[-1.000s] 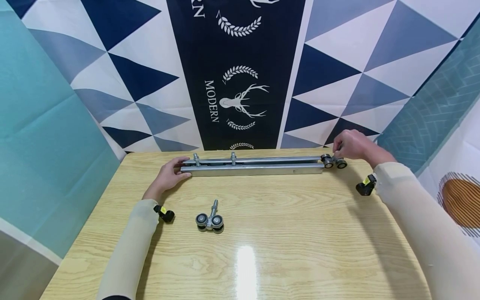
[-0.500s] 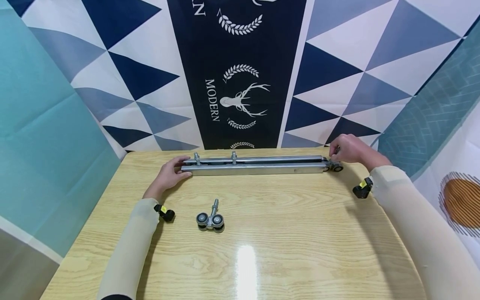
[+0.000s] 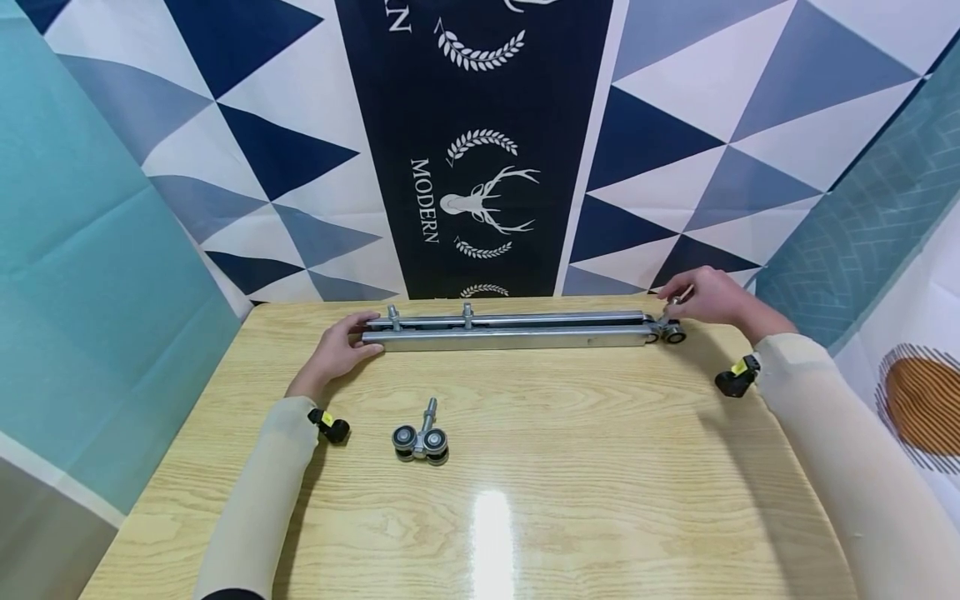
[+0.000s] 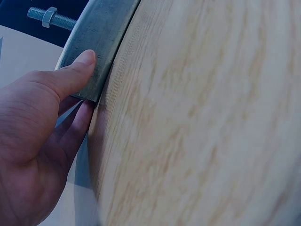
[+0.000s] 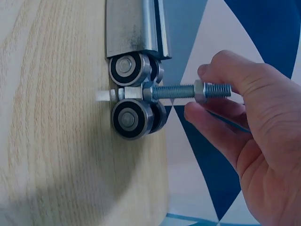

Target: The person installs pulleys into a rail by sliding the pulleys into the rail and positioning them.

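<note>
A long steel track point(image 3: 502, 337) with a slot along its top lies across the back of the table. My left hand point(image 3: 337, 350) holds its left end, thumb on the front face and fingers behind. At the right end, a four-wheeled roller trolley point(image 5: 129, 94) has its front wheels at the track mouth and its rear wheels outside. My right hand point(image 3: 705, 296) is around the trolley's upright bolt point(image 5: 176, 91), thumb and fingers parted on either side of the nut. Another trolley point(image 3: 420, 442) lies on the table, bolt pointing away.
Two bolts, a left bolt point(image 3: 393, 317) and a second bolt point(image 3: 468, 315), stand up from the track's slot. A patterned cloth point(image 3: 480, 150) hangs right behind the wooden table point(image 3: 600, 467). Teal cloth point(image 3: 90, 250) borders the left side.
My right hand has moved left with the trolley, bringing its front wheels to the track's mouth, and its fingers have since spread around the bolt. My left hand has stayed put.
</note>
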A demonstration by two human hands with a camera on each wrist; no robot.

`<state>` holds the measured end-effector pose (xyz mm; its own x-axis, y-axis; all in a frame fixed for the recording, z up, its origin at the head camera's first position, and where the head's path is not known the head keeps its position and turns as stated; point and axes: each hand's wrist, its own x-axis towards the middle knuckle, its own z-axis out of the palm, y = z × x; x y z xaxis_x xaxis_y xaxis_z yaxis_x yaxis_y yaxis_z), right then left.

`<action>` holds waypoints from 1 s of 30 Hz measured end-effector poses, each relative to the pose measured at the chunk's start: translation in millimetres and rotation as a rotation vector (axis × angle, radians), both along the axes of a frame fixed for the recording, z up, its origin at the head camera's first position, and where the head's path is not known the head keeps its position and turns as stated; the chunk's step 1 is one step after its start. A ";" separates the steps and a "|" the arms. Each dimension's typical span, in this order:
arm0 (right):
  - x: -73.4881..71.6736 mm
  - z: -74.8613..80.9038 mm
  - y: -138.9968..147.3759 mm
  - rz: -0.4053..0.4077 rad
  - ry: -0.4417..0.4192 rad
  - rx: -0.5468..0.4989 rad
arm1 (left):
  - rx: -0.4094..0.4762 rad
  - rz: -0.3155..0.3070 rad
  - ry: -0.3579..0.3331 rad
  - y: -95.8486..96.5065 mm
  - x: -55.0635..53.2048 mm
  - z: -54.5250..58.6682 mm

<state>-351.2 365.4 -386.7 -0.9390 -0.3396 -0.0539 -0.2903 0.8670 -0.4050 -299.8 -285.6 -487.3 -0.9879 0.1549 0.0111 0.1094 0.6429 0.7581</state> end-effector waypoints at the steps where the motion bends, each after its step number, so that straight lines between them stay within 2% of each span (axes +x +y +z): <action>1: 0.5 -0.5 1.5 -0.010 -0.001 -0.009 | 0.000 0.000 0.000 0.1 0.0 -0.2; 17: 5.6 -11.9 8.4 -0.119 -0.009 -0.177 | 0.000 -0.005 0.006 0.5 -0.2 -0.4; 30: 8.6 -14.0 6.0 -0.142 0.023 -0.218 | -0.004 0.006 -0.016 0.9 0.7 1.5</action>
<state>-342.7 371.4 -400.6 -0.9783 -0.2056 0.0276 -0.1830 0.7929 -0.5812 -299.1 -284.7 -485.8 -0.9888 0.1491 -0.0056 0.0932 0.6466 0.7571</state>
